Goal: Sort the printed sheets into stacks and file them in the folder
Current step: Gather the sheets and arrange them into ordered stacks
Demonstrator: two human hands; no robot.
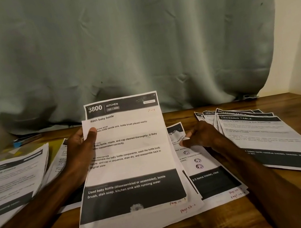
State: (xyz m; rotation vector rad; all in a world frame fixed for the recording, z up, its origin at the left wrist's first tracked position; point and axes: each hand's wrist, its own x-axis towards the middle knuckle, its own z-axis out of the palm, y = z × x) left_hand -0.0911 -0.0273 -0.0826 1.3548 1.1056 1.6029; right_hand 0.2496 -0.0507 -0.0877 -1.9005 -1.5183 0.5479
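A grey-green curtain (134,38) hangs behind the wooden desk (239,217). On the desk lie a left stack of sheets (9,183), a fanned right stack (262,136) headed "Dressing Table", and a middle pile (210,183). Above that pile a bundle (130,165) topped by "Wash baby bottle" tilts up. The left hand (79,153) grips its left edge, thumb on the front. The right hand (200,137) rests beside it on the middle pile, fingers bent. Whether they pinch a sheet, I cannot tell.

Bare table (230,219) nr front edge; paper stacks (262,136) crowd L, ctr, R.
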